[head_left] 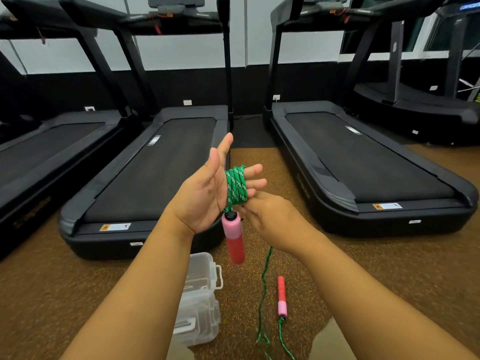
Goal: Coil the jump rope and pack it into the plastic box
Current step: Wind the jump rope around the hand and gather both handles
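Okay, your left hand (207, 193) up, palm open, fingers straight, green rope coil (235, 186) wound round them. Pink-red handle (233, 239) dangles at 6 o'clock from coil. Your right hand (270, 219) just beside coil at 4 o'clock, fingers curled at rope; grip hidden, cannot tell. Loose rope (262, 294) drops to floor beside second handle (281, 297). Clear plastic box (200, 300), lid open, at 7 o'clock from hands.

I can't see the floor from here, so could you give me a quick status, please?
Left hand open, green rope coiled round its fingers. Right hand feeding rope. One handle dangling, other handle on floor. Plastic box open, unobstructed.
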Motion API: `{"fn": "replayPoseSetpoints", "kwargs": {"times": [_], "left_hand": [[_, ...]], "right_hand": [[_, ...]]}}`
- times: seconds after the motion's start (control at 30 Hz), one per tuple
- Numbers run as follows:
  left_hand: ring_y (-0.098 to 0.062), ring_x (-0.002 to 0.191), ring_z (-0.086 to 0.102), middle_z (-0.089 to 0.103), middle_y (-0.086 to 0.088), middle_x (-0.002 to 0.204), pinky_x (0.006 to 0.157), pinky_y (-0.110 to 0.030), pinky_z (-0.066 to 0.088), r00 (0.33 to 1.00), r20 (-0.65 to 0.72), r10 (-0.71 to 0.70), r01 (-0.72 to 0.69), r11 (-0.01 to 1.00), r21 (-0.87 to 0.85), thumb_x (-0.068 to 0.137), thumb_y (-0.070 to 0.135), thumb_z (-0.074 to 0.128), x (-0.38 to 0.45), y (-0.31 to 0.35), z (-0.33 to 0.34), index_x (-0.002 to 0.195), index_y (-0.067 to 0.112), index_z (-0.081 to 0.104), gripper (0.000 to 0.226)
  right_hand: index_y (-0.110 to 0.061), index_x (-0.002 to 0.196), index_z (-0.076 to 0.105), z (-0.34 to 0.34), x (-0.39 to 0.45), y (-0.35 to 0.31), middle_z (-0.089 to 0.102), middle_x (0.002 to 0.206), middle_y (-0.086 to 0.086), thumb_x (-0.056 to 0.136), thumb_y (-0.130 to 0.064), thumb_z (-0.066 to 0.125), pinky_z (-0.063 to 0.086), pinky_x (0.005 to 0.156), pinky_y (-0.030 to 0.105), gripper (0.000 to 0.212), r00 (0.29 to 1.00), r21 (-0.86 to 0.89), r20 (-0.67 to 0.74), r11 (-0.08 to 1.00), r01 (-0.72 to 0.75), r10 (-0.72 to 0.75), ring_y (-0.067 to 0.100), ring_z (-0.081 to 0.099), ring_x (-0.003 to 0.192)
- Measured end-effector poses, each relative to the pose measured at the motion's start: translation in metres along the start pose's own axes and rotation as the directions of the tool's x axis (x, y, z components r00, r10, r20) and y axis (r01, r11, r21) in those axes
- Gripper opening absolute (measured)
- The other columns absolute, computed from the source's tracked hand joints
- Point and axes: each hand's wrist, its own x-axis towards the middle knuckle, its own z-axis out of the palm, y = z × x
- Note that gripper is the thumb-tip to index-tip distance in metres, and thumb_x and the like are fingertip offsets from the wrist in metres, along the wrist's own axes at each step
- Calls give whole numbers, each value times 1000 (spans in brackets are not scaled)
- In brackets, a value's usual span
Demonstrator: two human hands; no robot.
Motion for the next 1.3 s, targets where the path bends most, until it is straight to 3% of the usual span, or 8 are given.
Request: {"fn": "replayPoseSetpoints", "kwargs": {"times": [0.17, 0.4, 0.6, 0.67, 0.77, 0.93, 1.17, 1.3], "left_hand": [[-37, 122, 57, 53, -23, 138, 97, -38, 50, 999, -39, -7, 8, 1000, 21, 98, 54, 20, -1, 0, -4, 151, 43, 17, 55], [-32, 124, 58, 46, -21, 143, 106, -43, 41, 999, -49, -10, 13, 998, 62, 96, 56, 21, -2, -2, -7, 151, 47, 11, 56], [-16, 97, 70, 43, -16, 143, 82, -30, 55, 995, 20, -99, 98, 993, 69, 92, 60, 22, -9, -2, -5, 151, 47, 13, 61], [-10, 98, 68, 42, -6, 144, 85, -26, 53, 994, 27, -107, 104, 990, 94, 92, 61, 23, -10, -5, -4, 152, 43, 11, 64], [-17, 114, 62, 39, 1, 152, 99, -37, 49, 993, 44, -109, 105, 991, 84, 91, 61, 26, -8, -9, -4, 153, 42, 13, 66], [-34, 105, 63, 40, -14, 150, 85, -37, 53, 984, 132, -116, 117, 993, -1, 92, 61, 22, -8, -4, 3, 153, 42, 14, 64], [-36, 95, 65, 53, -33, 126, 84, -39, 52, 975, 192, -113, 124, 991, -47, 88, 65, 21, -12, 7, 11, 152, 46, 9, 68], [-37, 94, 65, 58, -36, 118, 84, -38, 53, 974, 196, -111, 119, 992, -30, 88, 65, 21, -11, 10, 11, 151, 48, 10, 66]], "right_hand": [[-18, 118, 57, -10, -4, -10, 64, 107, -1, 100, -29, 39, 48, 82, 41, 28, 993, -187, 85, 977, 102, -88, 21, 62, 93], [-19, 97, 59, -31, -9, -30, 61, 90, -3, 97, -37, 43, 50, 72, 37, 25, 965, -192, 178, 955, 225, -191, 17, 59, 78], [-24, 93, 59, -63, 2, -36, 55, 89, -10, 94, -44, 45, 44, 79, 29, 24, 971, -213, 124, 951, 226, -203, 9, 54, 82], [-24, 91, 58, -74, 8, -37, 49, 83, -12, 92, -44, 52, 40, 78, 28, 21, 975, -227, 104, 949, 217, -198, 9, 51, 78], [-24, 94, 63, -87, 17, -35, 40, 81, -16, 88, -39, 60, 31, 75, 25, 16, 978, -244, 68, 948, 206, -195, 5, 43, 77], [-25, 98, 65, -93, 34, -23, 37, 80, -14, 89, -32, 60, 27, 72, 26, 12, 984, -235, 48, 956, 177, -170, 6, 41, 77], [-25, 98, 70, -72, 38, 7, 50, 80, -12, 92, -22, 59, 37, 68, 21, 13, 992, 105, -120, 993, 50, -37, 4, 49, 76], [-29, 102, 71, -52, 29, 17, 66, 96, -6, 94, -19, 56, 50, 84, 30, 20, 989, 350, -110, 935, -52, 95, 9, 60, 94]]}}
